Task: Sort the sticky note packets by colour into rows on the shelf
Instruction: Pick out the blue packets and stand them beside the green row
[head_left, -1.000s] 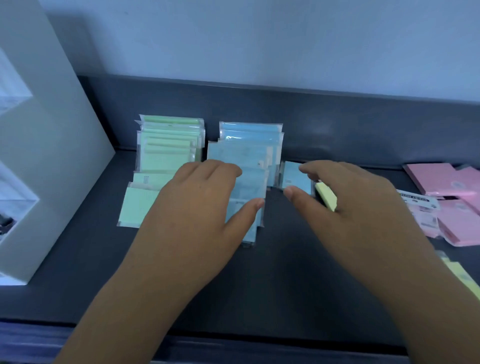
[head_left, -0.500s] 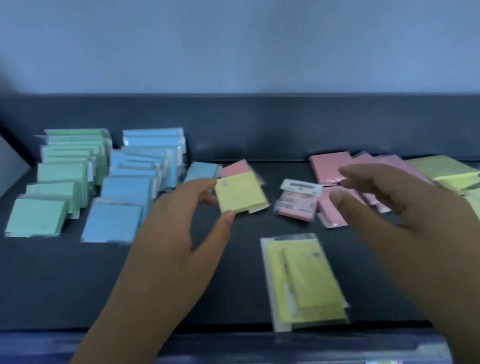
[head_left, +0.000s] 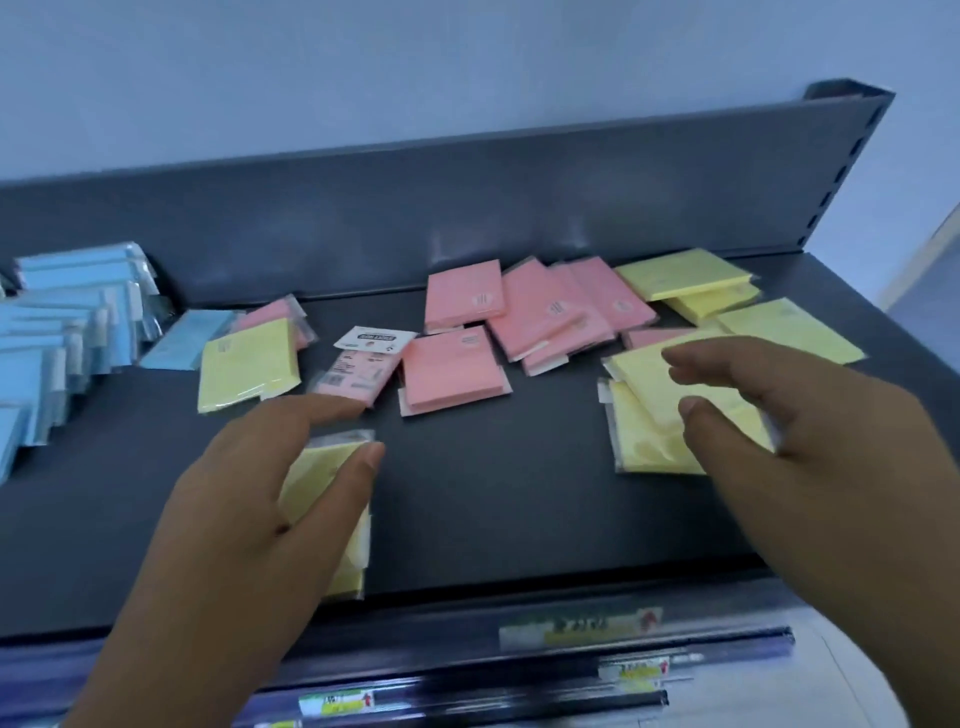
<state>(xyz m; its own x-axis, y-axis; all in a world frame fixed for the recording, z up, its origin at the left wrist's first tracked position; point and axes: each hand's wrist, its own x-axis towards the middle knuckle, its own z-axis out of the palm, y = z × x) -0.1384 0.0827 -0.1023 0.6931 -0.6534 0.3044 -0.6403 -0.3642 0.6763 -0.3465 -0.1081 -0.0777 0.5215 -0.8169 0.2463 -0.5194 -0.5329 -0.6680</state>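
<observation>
Head camera: a person's two bare hands hover above a dark grey metal shelf (head_left: 493, 499) strewn with wrapped sticky note packets. The left hand (head_left: 244, 504), fingers and thumb spread and fairly straight, lies over a yellow packet in clear film (head_left: 324, 483) near the shelf's front edge; the thumb tip sits at the packet's top edge (whether it presses down cannot be told). The right hand (head_left: 789, 421), fingers loosely curved and apart from the thumb, holds nothing and hangs over a heap of pale yellow packets (head_left: 644, 421) toward the right edge.

Along the left edge stand overlapping rows of light blue packets (head_left: 67, 322). Just beside them a square yellow packet (head_left: 249, 364) overlaps a pink one (head_left: 275, 314). At the middle lie a small pink packet with a white header card (head_left: 358, 369) and a loose cluster of salmon-pink packets (head_left: 519, 317), reaching the back wall. More yellow packets (head_left: 685, 280) fill the back right corner. Blurred price labels (head_left: 576, 623) line the front rail.
</observation>
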